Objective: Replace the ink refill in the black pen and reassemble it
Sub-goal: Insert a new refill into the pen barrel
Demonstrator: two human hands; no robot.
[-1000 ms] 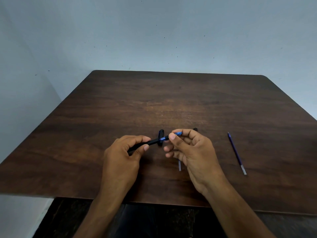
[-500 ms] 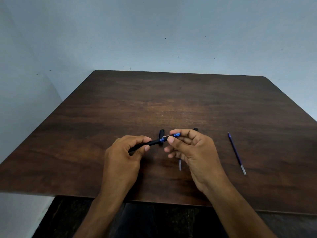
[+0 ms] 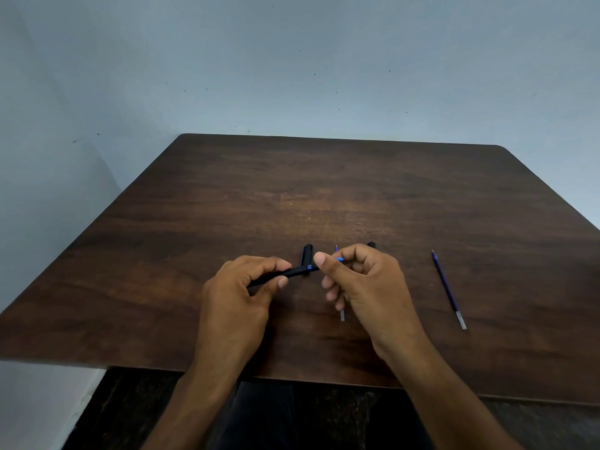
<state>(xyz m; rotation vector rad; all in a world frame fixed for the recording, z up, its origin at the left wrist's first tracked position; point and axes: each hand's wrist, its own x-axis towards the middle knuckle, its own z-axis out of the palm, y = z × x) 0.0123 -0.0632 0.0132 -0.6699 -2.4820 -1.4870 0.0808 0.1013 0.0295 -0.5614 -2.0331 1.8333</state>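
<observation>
My left hand (image 3: 240, 287) grips the black pen barrel (image 3: 289, 272), which points right and slightly up above the table. My right hand (image 3: 363, 280) pinches the blue tip section (image 3: 339, 259) at the barrel's right end between thumb and fingers. A blue ring (image 3: 309, 267) shows where the tip meets the barrel. On the table behind the hands lies a black pen cap (image 3: 306, 254). A thin refill (image 3: 341, 315) lies mostly hidden under my right hand, with its pale end and fine tip showing. A second blue refill (image 3: 448, 287) lies to the right.
The dark wooden table (image 3: 324, 196) stands against a pale blue wall. Another small black piece (image 3: 371, 244) peeks out behind my right hand. The table's near edge runs just below my wrists.
My right thumb has shifted slightly along the blue tip section, and both hands have stayed in nearly the same place. The loose refills have not moved.
</observation>
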